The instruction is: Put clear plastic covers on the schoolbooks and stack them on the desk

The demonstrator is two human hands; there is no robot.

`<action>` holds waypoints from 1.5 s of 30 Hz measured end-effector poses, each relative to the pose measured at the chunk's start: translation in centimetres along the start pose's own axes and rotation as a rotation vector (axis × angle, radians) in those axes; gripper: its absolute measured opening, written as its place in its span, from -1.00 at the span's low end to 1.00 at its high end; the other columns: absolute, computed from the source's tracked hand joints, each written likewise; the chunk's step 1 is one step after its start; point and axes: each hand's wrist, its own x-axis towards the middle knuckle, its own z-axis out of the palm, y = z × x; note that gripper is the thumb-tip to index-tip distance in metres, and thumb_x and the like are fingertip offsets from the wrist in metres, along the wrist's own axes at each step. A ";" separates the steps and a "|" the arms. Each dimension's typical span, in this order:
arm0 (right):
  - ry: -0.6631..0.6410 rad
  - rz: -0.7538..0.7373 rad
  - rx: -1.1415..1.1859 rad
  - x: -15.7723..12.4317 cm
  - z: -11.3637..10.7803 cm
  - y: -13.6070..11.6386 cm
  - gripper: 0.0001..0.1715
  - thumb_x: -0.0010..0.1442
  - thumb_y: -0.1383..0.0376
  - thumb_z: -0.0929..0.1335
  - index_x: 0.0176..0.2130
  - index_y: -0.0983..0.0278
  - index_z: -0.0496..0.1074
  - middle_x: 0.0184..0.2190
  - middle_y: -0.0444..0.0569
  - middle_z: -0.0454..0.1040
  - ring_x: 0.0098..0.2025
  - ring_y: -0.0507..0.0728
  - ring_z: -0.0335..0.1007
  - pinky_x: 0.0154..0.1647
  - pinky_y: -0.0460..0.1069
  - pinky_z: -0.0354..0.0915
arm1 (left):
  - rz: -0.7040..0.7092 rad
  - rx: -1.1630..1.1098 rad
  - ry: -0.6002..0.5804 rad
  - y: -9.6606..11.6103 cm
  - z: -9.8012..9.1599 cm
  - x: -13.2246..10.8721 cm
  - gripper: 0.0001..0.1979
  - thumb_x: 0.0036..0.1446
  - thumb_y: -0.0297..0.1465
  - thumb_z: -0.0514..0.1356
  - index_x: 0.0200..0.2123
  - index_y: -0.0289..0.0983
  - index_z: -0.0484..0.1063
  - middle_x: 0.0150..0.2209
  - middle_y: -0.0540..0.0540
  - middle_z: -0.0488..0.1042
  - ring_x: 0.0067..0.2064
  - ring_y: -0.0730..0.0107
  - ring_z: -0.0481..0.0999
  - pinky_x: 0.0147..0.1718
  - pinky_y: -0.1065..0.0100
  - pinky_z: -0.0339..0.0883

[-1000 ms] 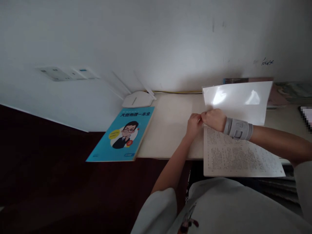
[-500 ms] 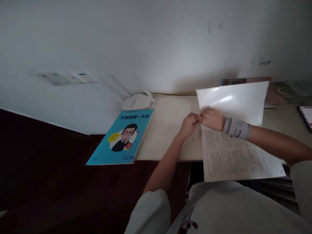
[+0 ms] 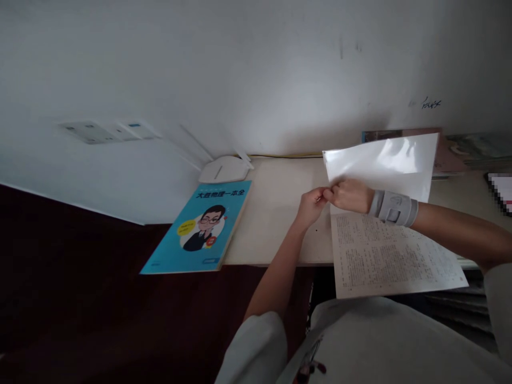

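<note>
My left hand (image 3: 312, 207) is closed in a pinch, its fingertips meeting those of my right hand at the left edge of a glossy plastic folder (image 3: 384, 160). My right hand (image 3: 350, 195), with a grey band (image 3: 394, 208) around its wrist, lies over that folder with curled fingers. Exactly what is between the fingertips is partly hidden. Below the folder spreads a densely printed paper (image 3: 376, 258), reaching past the table's front edge toward my body. Its upper part is covered by the folder and my right arm.
A blue book (image 3: 200, 229) with a cartoon figure lies at the left, overhanging the pale table (image 3: 276, 213). Behind it stands a white router (image 3: 224, 169) near the wall. Several books (image 3: 450, 154) are at the back right, and a dark-edged object (image 3: 500, 192) lies at the far right.
The glossy folder has flexed a little and its shine has shifted. Both hands keep their pinch at its left edge, nearly in place. The view has moved slightly.
</note>
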 end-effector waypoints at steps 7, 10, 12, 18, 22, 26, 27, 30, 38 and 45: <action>0.026 -0.073 -0.067 -0.3 0.6 0.6 -0.67 0.30 0.50 0.11 -0.14 0.46 0.40 -0.36 0.16 0.55 -0.37 0.14 0.45 -0.44 0.00 0.11 | 0.065 0.151 -0.035 0.6 -0.7 0.1 -0.82 0.04 -0.58 0.13 -0.40 -0.28 0.52 -0.38 -0.01 0.58 -0.33 0.44 0.52 -0.28 0.45 0.35; 0.065 -0.118 -0.093 -0.3 1.1 0.7 -0.66 0.33 0.47 0.11 -0.13 0.40 0.41 -0.36 0.12 0.54 -0.37 0.12 0.42 -0.40 0.00 0.11 | 0.055 0.139 -0.043 0.4 -0.8 0.1 -0.80 0.06 -0.54 0.13 -0.31 -0.28 0.55 -0.30 -0.06 0.60 -0.27 0.40 0.54 -0.22 0.41 0.37; 0.088 -0.105 -0.093 -0.3 1.6 0.7 -0.65 0.33 0.46 0.10 -0.11 0.39 0.41 -0.35 0.11 0.54 -0.37 0.11 0.41 -0.41 -0.01 0.10 | 0.033 0.107 -0.053 0.2 -0.9 0.2 -0.79 0.06 -0.51 0.12 -0.29 -0.28 0.55 -0.28 -0.07 0.61 -0.26 0.38 0.54 -0.22 0.39 0.37; 0.104 0.059 -0.007 -0.6 3.1 -1.2 -0.60 0.33 0.45 0.07 -0.02 0.41 0.36 -0.28 0.19 0.52 -0.33 0.15 0.42 -0.45 -0.01 0.09 | 0.005 -0.048 -0.106 -0.1 -0.8 0.5 -0.81 0.03 -0.50 0.10 -0.37 -0.31 0.53 -0.39 -0.01 0.54 -0.32 0.40 0.48 -0.27 0.41 0.33; 0.019 0.183 0.084 -0.1 3.7 -3.4 -0.54 0.34 0.45 0.00 0.03 0.41 0.31 -0.29 0.24 0.53 -0.32 0.18 0.46 -0.46 -0.02 0.14 | 0.019 -0.085 -0.169 -0.2 -1.2 0.4 -0.83 -0.02 -0.51 0.07 -0.45 -0.31 0.48 -0.44 0.02 0.48 -0.35 0.43 0.42 -0.29 0.41 0.28; -0.013 0.303 0.139 0.5 4.0 -4.7 -0.55 0.33 0.47 -0.01 0.03 0.45 0.28 -0.28 0.28 0.53 -0.32 0.18 0.49 -0.45 -0.02 0.19 | 0.057 -0.023 -0.183 -0.1 -1.7 0.1 -0.86 -0.06 -0.52 0.05 -0.52 -0.30 0.41 -0.48 0.01 0.44 -0.38 0.44 0.39 -0.33 0.42 0.25; -0.007 0.304 0.152 0.5 4.0 -4.7 -0.56 0.34 0.46 0.00 0.01 0.45 0.28 -0.29 0.28 0.54 -0.32 0.18 0.49 -0.44 -0.02 0.20 | 0.066 -0.005 -0.180 0.0 -1.7 0.1 -0.86 -0.06 -0.52 0.05 -0.52 -0.30 0.41 -0.48 0.01 0.44 -0.39 0.44 0.38 -0.34 0.43 0.24; 0.016 0.284 0.183 0.4 3.9 -4.4 -0.62 0.33 0.46 0.03 -0.04 0.46 0.30 -0.31 0.28 0.54 -0.30 0.18 0.50 -0.43 -0.03 0.21 | 0.083 0.058 -0.153 0.5 -1.4 -0.3 -0.85 -0.05 -0.55 0.04 -0.51 -0.28 0.39 -0.48 0.01 0.44 -0.40 0.46 0.39 -0.37 0.45 0.24; -0.008 0.265 0.209 0.3 3.4 -3.8 -0.65 0.32 0.47 0.07 -0.07 0.47 0.33 -0.32 0.24 0.55 -0.34 0.18 0.49 -0.46 -0.02 0.19 | 0.101 0.139 -0.178 1.2 -1.1 -0.3 -0.81 -0.06 -0.62 0.04 -0.60 -0.26 0.27 -0.51 0.02 0.40 -0.40 0.45 0.42 -0.35 0.44 0.30; 0.370 0.291 0.168 -3.3 -2.7 0.5 -0.62 0.38 0.29 0.13 -0.03 0.43 0.39 -0.16 0.18 0.51 -0.16 0.17 0.44 -0.24 0.03 0.27 | 0.071 -0.155 -0.264 2.0 -1.7 0.4 -0.70 0.02 -0.41 0.21 -0.11 -0.28 0.40 -0.14 -0.14 0.51 -0.09 0.31 0.50 -0.08 0.29 0.38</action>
